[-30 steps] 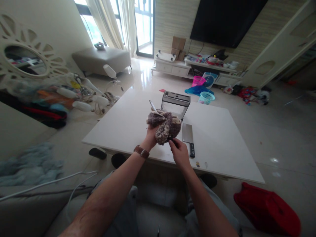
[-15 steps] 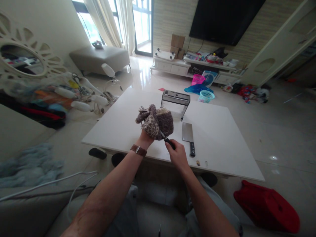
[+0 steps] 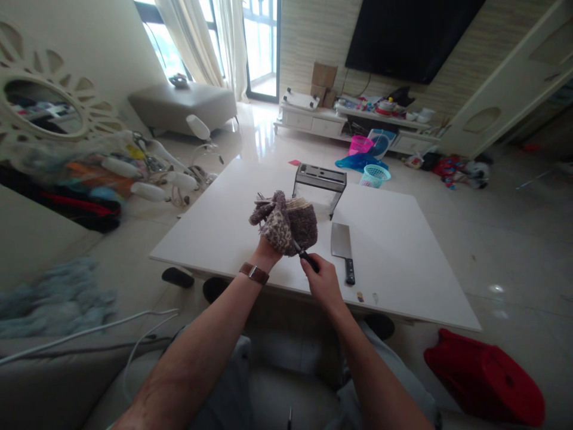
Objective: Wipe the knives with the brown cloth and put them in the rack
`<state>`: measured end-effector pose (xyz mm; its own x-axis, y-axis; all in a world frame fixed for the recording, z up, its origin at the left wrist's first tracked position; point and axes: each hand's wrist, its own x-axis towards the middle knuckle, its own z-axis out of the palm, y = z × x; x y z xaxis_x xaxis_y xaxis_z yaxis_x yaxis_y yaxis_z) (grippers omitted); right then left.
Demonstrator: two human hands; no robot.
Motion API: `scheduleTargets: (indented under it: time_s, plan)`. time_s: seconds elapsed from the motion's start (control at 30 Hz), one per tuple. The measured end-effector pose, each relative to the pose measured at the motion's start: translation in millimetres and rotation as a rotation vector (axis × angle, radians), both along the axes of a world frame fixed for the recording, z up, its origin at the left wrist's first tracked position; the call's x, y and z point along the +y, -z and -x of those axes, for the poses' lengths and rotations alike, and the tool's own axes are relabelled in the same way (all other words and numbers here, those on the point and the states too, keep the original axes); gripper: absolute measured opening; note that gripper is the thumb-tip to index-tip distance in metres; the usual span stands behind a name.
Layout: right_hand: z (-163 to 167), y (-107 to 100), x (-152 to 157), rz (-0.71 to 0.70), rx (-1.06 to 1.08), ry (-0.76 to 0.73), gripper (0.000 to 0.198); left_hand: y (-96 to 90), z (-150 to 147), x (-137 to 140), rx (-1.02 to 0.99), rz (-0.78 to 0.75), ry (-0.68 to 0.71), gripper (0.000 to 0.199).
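Observation:
My left hand (image 3: pixel 270 249) is closed under a brown, fluffy cloth (image 3: pixel 302 227), which hides most of its fingers. The cloth is bunched and folded over, with a paler patterned part on the left. In my right hand (image 3: pixel 323 278) is the black handle of a knife (image 3: pixel 308 260). Its blade runs up and left into the cloth, so most of it is covered. A thin metal tip pokes out at the cloth's upper left. To the right, a cleaver (image 3: pixel 342 242) with a black handle lies flat on the white table (image 3: pixel 394 251).
A knife block (image 3: pixel 319 179) with a slotted top stands behind the cloth. Two small items lie by the table's front edge, one a yellowish piece (image 3: pixel 360 296). A red stool-like object (image 3: pixel 486 376) is on the floor at right. Lamp arms (image 3: pixel 168 158) reach toward the table's left side.
The view has shifted very slightly. Both hands keep the same hold on the cloth and the knife, with hardly any visible movement.

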<state>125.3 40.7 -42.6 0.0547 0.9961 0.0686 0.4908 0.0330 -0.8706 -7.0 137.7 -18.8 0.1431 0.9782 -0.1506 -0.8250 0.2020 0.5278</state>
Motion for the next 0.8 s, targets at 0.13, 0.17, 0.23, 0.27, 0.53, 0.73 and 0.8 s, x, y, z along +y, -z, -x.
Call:
scheduleTargets:
  time_s: [0.13,0.17,0.23,0.27,0.53,0.73,0.8]
  plan:
    - [0.0,0.2,0.0,0.002,0.003,0.000,0.031,4.4,0.6,1.2,-0.011,-0.020,0.020,0.037]
    - [0.0,0.1,0.0,0.004,0.006,-0.001,0.030,5.3,0.8,1.3,-0.012,-0.022,0.024,0.037]
    - [0.1,-0.2,-0.1,0.007,0.012,-0.001,0.030,6.7,1.1,1.6,-0.020,-0.029,0.036,0.037]
    - [0.2,-0.3,-0.1,0.009,0.014,-0.001,0.030,7.3,1.3,1.9,-0.026,-0.036,0.041,0.037]
    - [0.3,-1.5,-0.5,0.014,0.012,-0.003,0.030,6.6,1.8,1.0,-0.012,-0.036,0.041,0.036]
    - [0.3,-2.1,-0.8,0.011,0.006,-0.003,0.030,2.9,1.0,-0.7,-0.022,-0.029,0.030,0.036]
    - [0.3,-1.5,-0.6,0.012,0.002,-0.002,0.030,1.6,0.8,-0.6,-0.023,-0.025,0.026,0.036]
